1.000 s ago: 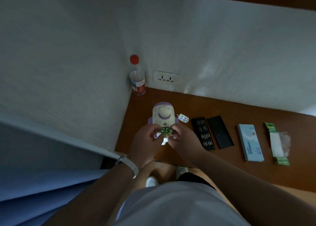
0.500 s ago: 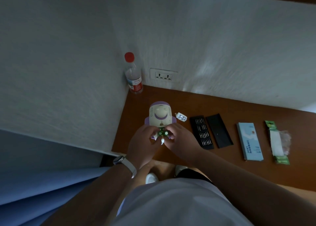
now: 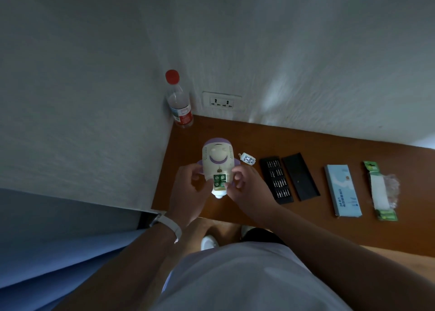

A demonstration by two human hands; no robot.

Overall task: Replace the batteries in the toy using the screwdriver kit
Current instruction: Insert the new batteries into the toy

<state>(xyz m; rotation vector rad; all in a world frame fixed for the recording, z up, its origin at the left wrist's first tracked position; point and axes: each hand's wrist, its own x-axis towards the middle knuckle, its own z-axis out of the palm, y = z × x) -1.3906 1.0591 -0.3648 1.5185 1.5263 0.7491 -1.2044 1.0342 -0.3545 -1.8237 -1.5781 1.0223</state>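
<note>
Near the desk's (image 3: 353, 230) left edge, about midway between its front and back edges, the cream-and-purple toy (image 3: 217, 159) lies with its underside up in the head view. Its battery compartment is uncovered, and four green batteries (image 3: 219, 180) sit inside in a two-by-two block.

The left hand (image 3: 188, 189) holds the toy from its left side. Its grip is narrow: the fingers curl against the toy's body and the thumb reaches to the left rim of the compartment. A white wristband (image 3: 169, 226) circles that wrist. The right hand (image 3: 248, 189) holds the toy from the right, its grip also narrow, with the thumb at the compartment's right rim and the curled fingers touching the toy's side above it.

Just right of the toy lies a small white cover piece (image 3: 247, 159). Further right along the desk, a black screwdriver bit tray (image 3: 276, 180) lies beside its black lid (image 3: 300, 176). Next come a light blue kit box (image 3: 342, 190) and, nearest the right edge, a torn green-and-white battery pack (image 3: 380, 190).

At the desk's far left corner a clear water bottle (image 3: 180, 106) with a red cap stands upright against the wall, and a white wall socket (image 3: 222, 102) sits just beside it.
</note>
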